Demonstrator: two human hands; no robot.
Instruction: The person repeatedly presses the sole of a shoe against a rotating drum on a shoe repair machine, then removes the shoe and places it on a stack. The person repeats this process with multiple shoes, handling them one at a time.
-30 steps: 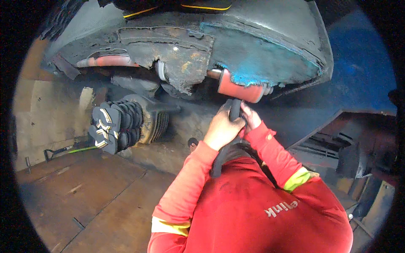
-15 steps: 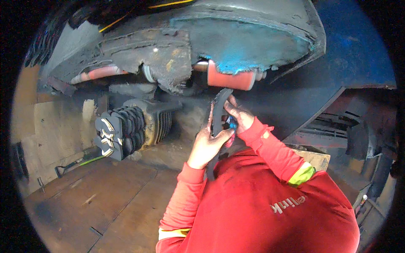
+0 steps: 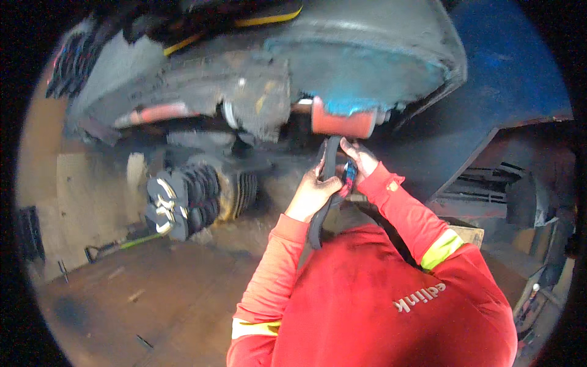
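Note:
A dark sandal (image 3: pixel 317 225) is held up on edge in front of me, its sole seen side-on and a blue and pink patterned strap showing on its right side. My left hand (image 3: pixel 313 194) is closed around it from the left, thumb across the sole. From the right my right hand (image 3: pixel 361 159) grips it near its far end, fingers darkened with dust. The far end lies right at the lower edge of a red sanding roller (image 3: pixel 341 122); I cannot tell whether they touch.
A ragged, dusty hood with a blue-stained flap (image 3: pixel 367 76) overhangs the roller. To the left stands a stack of dark sandals (image 3: pixel 168 205) with pale straps, near a green-handled tool (image 3: pixel 137 240). A blue panel (image 3: pixel 507 73) rises at right, above a dark opening.
The sandal has turned more upright and edge-on, its far end now by the roller. Both hands have moved slightly right with it. The whole view has shifted a little.

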